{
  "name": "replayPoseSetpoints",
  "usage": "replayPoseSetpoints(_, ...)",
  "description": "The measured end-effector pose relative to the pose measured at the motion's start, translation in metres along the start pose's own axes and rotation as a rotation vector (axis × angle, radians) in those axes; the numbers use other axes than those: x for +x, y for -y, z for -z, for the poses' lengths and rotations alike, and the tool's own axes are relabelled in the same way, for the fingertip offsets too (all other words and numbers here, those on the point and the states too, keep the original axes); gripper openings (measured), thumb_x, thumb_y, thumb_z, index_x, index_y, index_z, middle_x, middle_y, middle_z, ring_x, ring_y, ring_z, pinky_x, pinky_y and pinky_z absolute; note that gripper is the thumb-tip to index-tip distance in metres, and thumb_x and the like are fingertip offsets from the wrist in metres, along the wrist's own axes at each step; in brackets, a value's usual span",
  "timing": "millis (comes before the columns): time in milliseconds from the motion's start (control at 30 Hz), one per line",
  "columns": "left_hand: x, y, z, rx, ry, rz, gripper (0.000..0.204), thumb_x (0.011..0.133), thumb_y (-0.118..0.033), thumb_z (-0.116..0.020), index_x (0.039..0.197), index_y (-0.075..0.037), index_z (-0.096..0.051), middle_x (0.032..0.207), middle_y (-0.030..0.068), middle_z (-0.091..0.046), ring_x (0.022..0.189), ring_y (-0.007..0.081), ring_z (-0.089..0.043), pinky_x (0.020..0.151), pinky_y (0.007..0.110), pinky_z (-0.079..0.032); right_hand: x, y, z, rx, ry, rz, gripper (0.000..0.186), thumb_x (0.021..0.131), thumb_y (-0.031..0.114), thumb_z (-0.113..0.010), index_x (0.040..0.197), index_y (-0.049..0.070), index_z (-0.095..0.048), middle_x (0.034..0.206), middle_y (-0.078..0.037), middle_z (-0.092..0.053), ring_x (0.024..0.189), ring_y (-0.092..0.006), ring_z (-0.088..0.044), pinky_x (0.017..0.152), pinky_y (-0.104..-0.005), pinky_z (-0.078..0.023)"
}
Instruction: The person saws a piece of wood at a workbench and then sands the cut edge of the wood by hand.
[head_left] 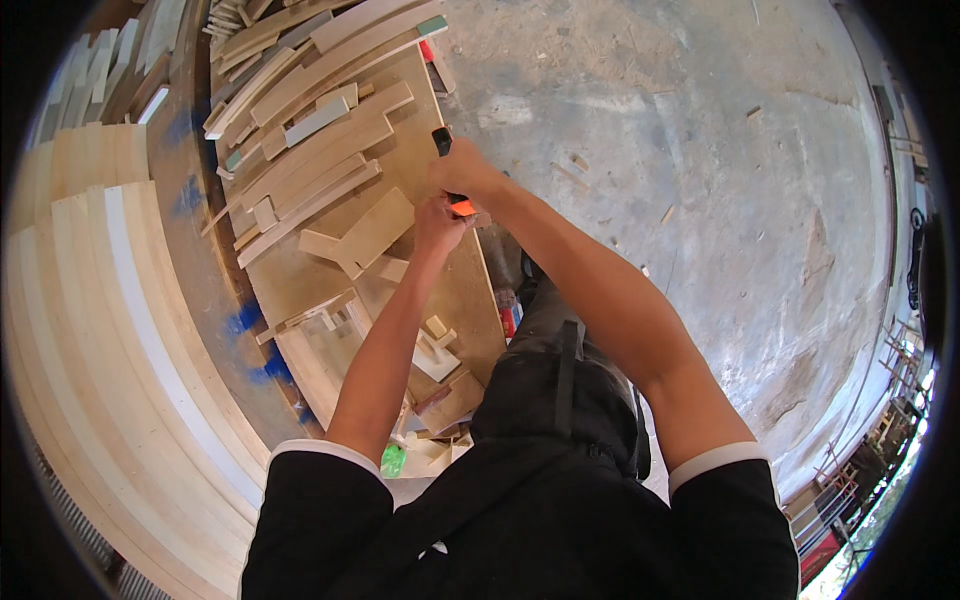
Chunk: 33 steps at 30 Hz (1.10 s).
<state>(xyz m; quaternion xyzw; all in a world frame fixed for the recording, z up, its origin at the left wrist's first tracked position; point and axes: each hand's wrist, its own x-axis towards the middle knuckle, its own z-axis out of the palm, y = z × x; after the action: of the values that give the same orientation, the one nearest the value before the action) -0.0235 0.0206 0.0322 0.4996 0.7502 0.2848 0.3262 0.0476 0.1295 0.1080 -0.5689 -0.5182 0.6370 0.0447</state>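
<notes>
We curl our right hand [466, 172] around a black and orange tool [462, 208]. Our left hand [438, 222] is bent just beside its orange part; we cannot tell if it grips. The tool is by the desk [480, 300] edge, near flat wood pieces [377, 232].

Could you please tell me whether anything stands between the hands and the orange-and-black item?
Nothing visible does: the right hand grips the item, with the left hand close against it; the exact contact is partly hidden.
</notes>
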Motion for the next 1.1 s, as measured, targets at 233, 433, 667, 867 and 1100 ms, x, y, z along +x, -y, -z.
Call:
replayPoseSetpoints(233,0.001,0.004,-0.002,0.030,0.021,-0.030,0.028,0.070,-0.014,-0.078,0.093,-0.001,-0.070,0.083,0.0186,-0.070,0.080,0.0342,-0.069,0.068,0.040,-0.053,-0.008,-0.004,0.004,-0.070,-0.058,0.048,0.032,0.076,0.022,-0.066,0.084,-0.008,-0.063,0.079,-0.023,-0.065,0.074,-0.0324,-0.068,0.064,-0.0396,-0.052)
replayPoseSetpoints(433,0.005,0.014,-0.001,0.080,-0.043,-0.183,0.024,0.074,-0.014,-0.072,0.095,-0.003,-0.069,0.089,0.0180,-0.071,0.084,0.0359,-0.068,0.069,0.040,-0.053,-0.013,-0.039,-0.010,0.039,-0.271,0.437,0.026,0.077,0.020,-0.062,0.083,-0.005,-0.058,0.064,-0.015,-0.060,0.057,-0.0244,-0.064,0.051,-0.0393,-0.048)
replayPoseSetpoints(667,0.002,0.035,-0.012,-0.062,-0.104,-0.407,0.023,0.076,-0.006,-0.066,0.099,-0.004,-0.063,0.090,0.0161,-0.066,0.084,0.0358,-0.065,0.069,0.041,-0.051,-0.014,-0.049,-0.017,0.324,-0.064,0.313,0.007,0.080,0.007,-0.056,0.082,0.001,-0.052,0.062,-0.011,-0.056,0.044,-0.0185,-0.055,0.042,-0.0361,-0.044)
replayPoseSetpoints(867,-0.010,0.034,-0.020,-0.002,0.017,-0.017,0.009,0.078,-0.005,-0.065,0.086,-0.001,-0.065,0.086,0.0177,-0.067,0.076,0.0328,-0.066,0.065,0.042,-0.049,0.011,-0.055,-0.004,0.244,-0.080,0.199,0.005,0.083,0.006,-0.057,0.082,0.004,-0.052,0.061,-0.007,-0.054,0.044,-0.0161,-0.053,0.040,-0.0337,-0.042)
replayPoseSetpoints(1100,0.004,0.106,-0.042,-0.365,-0.021,-0.066,0.023,0.074,-0.019,-0.074,0.074,0.002,-0.066,0.065,0.0175,-0.064,0.062,0.0314,-0.065,0.058,0.040,-0.049,-0.080,-0.093,-0.040,0.138,-0.386,0.630,0.012,0.083,0.009,-0.063,0.087,0.001,-0.054,0.065,-0.015,-0.056,0.052,-0.0234,-0.057,0.052,-0.0342,-0.044)
